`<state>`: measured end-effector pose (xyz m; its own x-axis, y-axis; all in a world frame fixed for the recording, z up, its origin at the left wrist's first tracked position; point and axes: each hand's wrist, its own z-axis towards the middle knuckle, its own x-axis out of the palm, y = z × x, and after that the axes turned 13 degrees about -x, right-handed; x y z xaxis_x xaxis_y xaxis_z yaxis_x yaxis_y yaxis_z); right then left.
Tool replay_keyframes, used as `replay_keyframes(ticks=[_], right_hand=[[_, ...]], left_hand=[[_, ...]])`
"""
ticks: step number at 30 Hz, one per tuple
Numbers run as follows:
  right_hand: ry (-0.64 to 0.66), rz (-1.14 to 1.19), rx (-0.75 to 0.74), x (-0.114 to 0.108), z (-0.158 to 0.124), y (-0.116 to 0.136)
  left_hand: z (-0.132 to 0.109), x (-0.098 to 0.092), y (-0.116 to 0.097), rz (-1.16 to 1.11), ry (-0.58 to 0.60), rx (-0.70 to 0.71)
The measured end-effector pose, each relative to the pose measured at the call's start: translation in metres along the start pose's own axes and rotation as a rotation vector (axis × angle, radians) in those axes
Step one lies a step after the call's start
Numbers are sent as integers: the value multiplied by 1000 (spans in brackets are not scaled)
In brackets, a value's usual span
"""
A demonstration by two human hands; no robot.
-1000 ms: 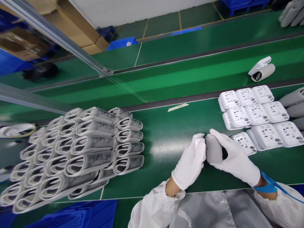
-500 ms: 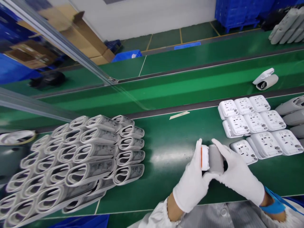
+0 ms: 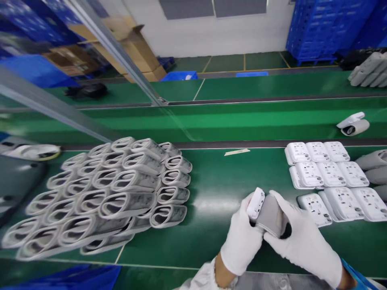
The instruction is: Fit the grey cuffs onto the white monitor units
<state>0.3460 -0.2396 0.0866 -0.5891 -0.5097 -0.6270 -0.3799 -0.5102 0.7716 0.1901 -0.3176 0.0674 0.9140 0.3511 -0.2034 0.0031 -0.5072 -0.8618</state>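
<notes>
My left hand (image 3: 242, 237), in a white glove, is closed around a small white plastic device housing (image 3: 256, 204), tilted with its slotted side showing. My gloved right hand (image 3: 305, 239) grips a rolled grey cuff (image 3: 270, 216), like that of a wrist blood pressure monitor. Housing and cuff are side by side, touching or nearly so; whether they are joined I cannot tell. Just right of the hands, white housings (image 3: 329, 174) of the same kind lie in rows and partly stacked, the nearest one (image 3: 315, 209) close to my right fingers.
Many rolled grey cuffs (image 3: 127, 209) are piled on the left of the green bench (image 3: 211, 177). More cuffs (image 3: 372, 165) lie at the right edge. A housing with a cuff (image 3: 353, 124) rests on the green conveyor belt (image 3: 242, 123). A metal frame post (image 3: 117, 48) slants at upper left.
My left hand has turned the white housing, so its slotted face shows and its orange edge is hidden. The cuff has tilted in my right hand. The camera view has shifted and levelled.
</notes>
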Motion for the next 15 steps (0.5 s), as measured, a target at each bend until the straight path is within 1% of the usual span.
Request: replay_keyframes(ticks=[2,4,5,7,9,10,13,15], right_hand=[[38,-43,35,1,-3,-2],[86,-37,63,0,-7,-9],[94,-12,75,-1,-9,-14],[60,47,90,-4,-12,-25],[-17,75,93,-5,-10,-33],[-65,73,93,-4,-8,-35],[-147,106,76,4,0,-35],[-146,164,55,12,5,-33]], left_hand=[[2,2,-2,-35,-33,-17],[7,1,-3,-87,-22,-8],[10,0,-3,-155,-4,-9],[17,-3,-1,-355,34,-40],[22,-6,1,-548,92,-99],[23,-7,2,-603,127,-115],[20,-11,1,-596,188,-77],[16,-17,0,-577,166,-41]])
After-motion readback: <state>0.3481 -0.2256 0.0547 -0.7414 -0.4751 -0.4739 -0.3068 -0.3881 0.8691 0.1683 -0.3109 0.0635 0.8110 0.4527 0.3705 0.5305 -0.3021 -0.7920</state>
